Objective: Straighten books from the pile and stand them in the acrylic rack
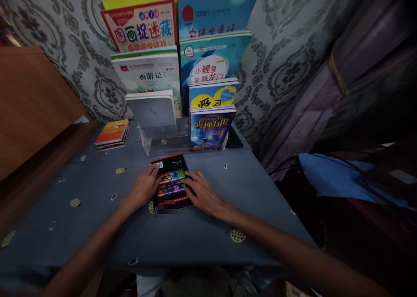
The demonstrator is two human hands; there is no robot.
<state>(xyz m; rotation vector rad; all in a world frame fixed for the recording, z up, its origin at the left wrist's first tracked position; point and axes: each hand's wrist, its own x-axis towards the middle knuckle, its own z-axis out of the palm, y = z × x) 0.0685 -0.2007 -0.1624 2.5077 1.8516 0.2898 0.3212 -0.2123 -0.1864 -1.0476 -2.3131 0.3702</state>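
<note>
- The worktop fills the lower middle of the frame under a blue-grey cloth dotted with small round yellow patches.
- A dark book lies flat at centre.
- An orange-topped book stack lies at centre left.
- A clear tiered stand of upright books stands at upper centre.

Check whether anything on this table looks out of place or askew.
The black book lies flat and slightly turned on the tablecloth, touched by the left hand and right hand, while other books stand in the clear rack. An orange stack lies apart, left of it.
</note>
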